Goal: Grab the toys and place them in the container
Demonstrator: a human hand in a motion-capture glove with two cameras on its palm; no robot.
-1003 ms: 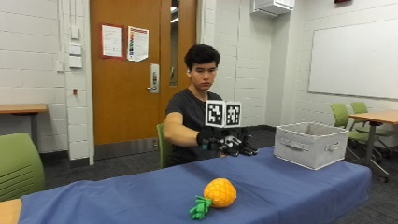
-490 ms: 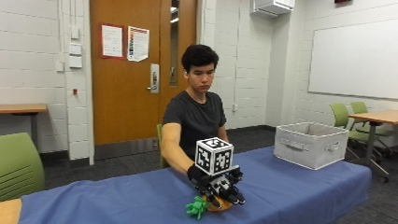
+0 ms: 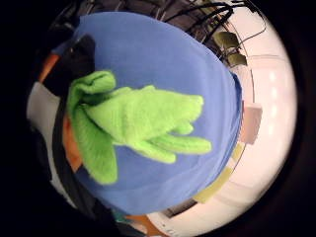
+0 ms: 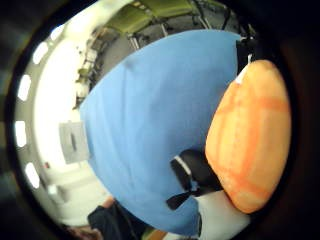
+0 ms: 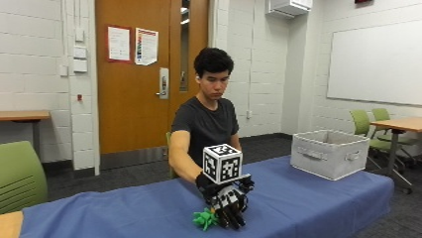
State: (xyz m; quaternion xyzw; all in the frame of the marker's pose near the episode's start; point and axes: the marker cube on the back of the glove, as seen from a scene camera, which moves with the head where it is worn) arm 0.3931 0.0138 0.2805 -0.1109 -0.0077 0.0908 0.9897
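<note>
Outside view: person seated behind a table w/ blue cloth [image 5: 131,213]. Gloved right hand [image 5: 227,206] reaches down to the cloth near the front edge, fingers pointing down and wrapped over the plush pineapple toy; toy's orange body hidden behind the hand here, only its green leaf tuft [image 5: 205,218] sticks out beside the fingers, lying on the cloth. White fabric container [image 5: 330,152] sits on the same table, well apart from the hand, toward the far end. Other hand not visible.

Little finger side palm view: green plush leaves [image 3: 138,123] fill the middle, close to the palm, spread over the blue cloth [image 3: 163,54]. A sliver of orange body [image 3: 71,145] shows where the leaves join, next to black glove parts at the edge.

Thumb side palm view: orange plush body [image 4: 250,135] w/ darker orange crisscross lines fills one side, close against the palm. A black gloved finger [image 4: 195,175] curls against it at the lower side. Blue cloth [image 4: 150,115] behind; container [image 4: 75,142] small and far off at the cloth's end.

Hand state: grasping the pineapple toy, which is at cloth level; can't tell if lifted.
</note>
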